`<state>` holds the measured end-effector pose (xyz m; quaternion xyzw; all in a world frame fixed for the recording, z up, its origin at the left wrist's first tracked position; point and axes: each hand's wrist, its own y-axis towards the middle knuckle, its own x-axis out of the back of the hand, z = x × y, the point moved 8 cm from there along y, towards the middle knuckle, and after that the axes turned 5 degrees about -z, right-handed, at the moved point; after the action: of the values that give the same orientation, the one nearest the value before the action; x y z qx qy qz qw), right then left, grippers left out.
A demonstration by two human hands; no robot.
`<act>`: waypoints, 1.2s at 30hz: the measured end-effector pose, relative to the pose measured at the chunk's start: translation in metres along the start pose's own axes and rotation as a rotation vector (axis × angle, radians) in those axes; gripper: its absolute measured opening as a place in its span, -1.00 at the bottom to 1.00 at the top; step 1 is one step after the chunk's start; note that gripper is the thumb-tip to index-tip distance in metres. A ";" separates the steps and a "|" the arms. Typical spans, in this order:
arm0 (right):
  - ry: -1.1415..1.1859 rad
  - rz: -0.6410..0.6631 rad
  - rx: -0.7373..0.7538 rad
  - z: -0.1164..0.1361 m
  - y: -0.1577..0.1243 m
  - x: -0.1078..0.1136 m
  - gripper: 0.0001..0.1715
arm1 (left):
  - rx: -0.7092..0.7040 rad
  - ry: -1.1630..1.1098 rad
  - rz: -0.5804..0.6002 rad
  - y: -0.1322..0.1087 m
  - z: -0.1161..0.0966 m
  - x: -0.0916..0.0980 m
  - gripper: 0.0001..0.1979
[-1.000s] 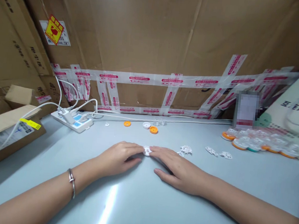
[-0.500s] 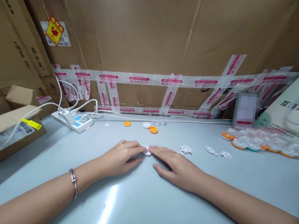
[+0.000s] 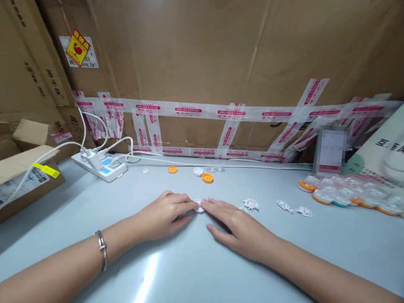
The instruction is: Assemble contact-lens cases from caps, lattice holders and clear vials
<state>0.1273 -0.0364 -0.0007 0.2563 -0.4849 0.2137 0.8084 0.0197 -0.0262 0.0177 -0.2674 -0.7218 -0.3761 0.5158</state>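
Observation:
A small white round disc (image 3: 199, 206) lies on the pale grey table (image 3: 184, 272), pinned between the fingertips of both hands. My left hand (image 3: 163, 214), with a metal bracelet (image 3: 101, 251) on its wrist, rests on the table with fingers bent together against the disc's left side. My right hand (image 3: 233, 225) lies low, fingers held together and stretched onto the disc's right side, thumb apart on the table.
Beyond the hands lie orange caps (image 3: 207, 177), a white cap (image 3: 198, 171) and white cut-out pieces (image 3: 251, 203). Bagged round parts (image 3: 346, 196) sit at the right. A power strip (image 3: 100, 166) with cables and a cardboard box (image 3: 4, 186) stand at the left; taped cardboard walls (image 3: 209, 67) close the back.
Both hands stay on the disc, fingertips shifting only slightly. The view has tilted a little, so everything sits slightly lower in the picture.

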 end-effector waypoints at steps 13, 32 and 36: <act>-0.045 -0.054 0.045 0.006 0.001 0.001 -0.44 | -0.068 0.206 -0.012 0.000 -0.011 0.000 -0.71; 0.240 -0.298 -0.052 -0.008 -0.004 0.025 -0.64 | 0.363 -0.257 0.322 -0.031 0.064 0.041 -0.80; 0.233 -0.313 -0.038 -0.007 -0.005 0.027 -0.65 | 0.407 -0.235 0.358 -0.031 0.059 0.030 -0.69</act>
<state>0.1466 -0.0328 0.0193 0.2870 -0.3463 0.1046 0.8870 -0.0466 0.0044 0.0262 -0.3231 -0.7785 -0.0932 0.5300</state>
